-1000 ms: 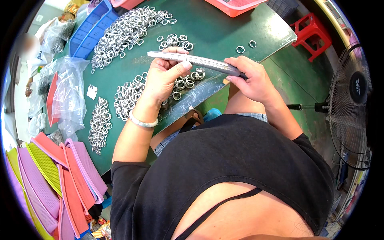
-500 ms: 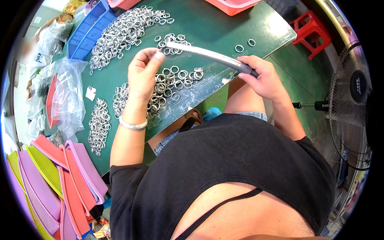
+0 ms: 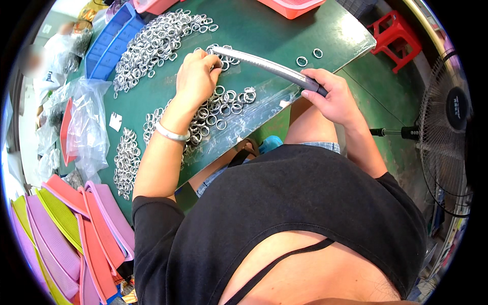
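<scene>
My right hand (image 3: 333,96) grips the dark handle of a ring mandrel (image 3: 267,65), a long tapered silver rod with marks along it. The rod slopes up and left over the green table (image 3: 264,35). At its narrow tip is my left hand (image 3: 195,76), back of the hand upward and fingers curled in; whether a ring is in them is hidden. A small group of metal rings (image 3: 232,59) lies under the tip. Closer to me spreads a heap of rings (image 3: 223,104), partly covered by my left forearm. Two single rings (image 3: 301,61) lie beyond my right hand.
A large ring pile (image 3: 152,43) lies beside a blue divided bin (image 3: 113,40). At the left are another ring pile (image 3: 127,162), a clear plastic bag (image 3: 87,127) and stacked coloured baskets (image 3: 76,229). A red stool (image 3: 396,38) and a fan (image 3: 450,112) stand on the right.
My left hand has moved forward and right, from a raised pinch beside the mandrel's tip to the small ring group there. The mandrel and my right hand have barely shifted.
</scene>
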Motion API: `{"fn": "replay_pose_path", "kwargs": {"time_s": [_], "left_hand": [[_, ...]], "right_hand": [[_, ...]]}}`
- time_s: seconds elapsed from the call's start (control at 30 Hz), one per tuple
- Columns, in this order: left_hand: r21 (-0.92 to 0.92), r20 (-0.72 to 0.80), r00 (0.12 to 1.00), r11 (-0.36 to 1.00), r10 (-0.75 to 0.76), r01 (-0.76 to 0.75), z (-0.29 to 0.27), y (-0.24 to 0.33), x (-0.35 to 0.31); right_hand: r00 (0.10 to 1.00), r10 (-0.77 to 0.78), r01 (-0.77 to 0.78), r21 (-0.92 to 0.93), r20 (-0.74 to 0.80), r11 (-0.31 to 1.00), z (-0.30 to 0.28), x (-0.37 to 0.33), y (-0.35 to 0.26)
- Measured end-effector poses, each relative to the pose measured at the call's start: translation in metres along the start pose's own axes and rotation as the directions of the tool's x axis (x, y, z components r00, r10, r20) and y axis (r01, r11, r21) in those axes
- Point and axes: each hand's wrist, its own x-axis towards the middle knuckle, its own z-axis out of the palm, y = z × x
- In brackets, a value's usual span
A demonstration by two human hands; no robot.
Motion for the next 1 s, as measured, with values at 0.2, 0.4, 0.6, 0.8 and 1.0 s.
{"fn": "replay_pose_path", "kwargs": {"time_s": [0.2, 0.4, 0.6, 0.8, 1.0], "left_hand": [[-0.648, 0.060, 0.969, 0.729, -0.241, 0.221, 0.007, -0.016, 0.001], [-0.959, 0.263, 0.951, -0.154, -0.160, 0.239, -0.011, -0.015, -0.007], [-0.936, 0.285, 0.948, -0.256, -0.141, 0.243, -0.019, -0.007, -0.011], [-0.940, 0.323, 0.921, -0.190, -0.220, 0.284, -0.014, -0.005, -0.013], [-0.959, 0.278, 0.883, -0.062, -0.379, 0.275, -0.014, 0.014, -0.022]], "right_hand": [[1.000, 0.002, -0.003, -0.037, -0.016, 0.999, -0.003, -0.003, 0.005], [1.000, 0.015, -0.015, -0.029, 0.001, 0.999, -0.001, -0.002, 0.001], [0.999, 0.039, -0.039, -0.009, 0.015, 0.999, 0.000, 0.000, -0.005], [0.999, 0.003, -0.002, -0.018, 0.050, 1.000, 0.002, -0.002, -0.005], [0.998, -0.038, 0.040, -0.033, 0.057, 0.999, 0.009, 0.001, -0.009]]}}
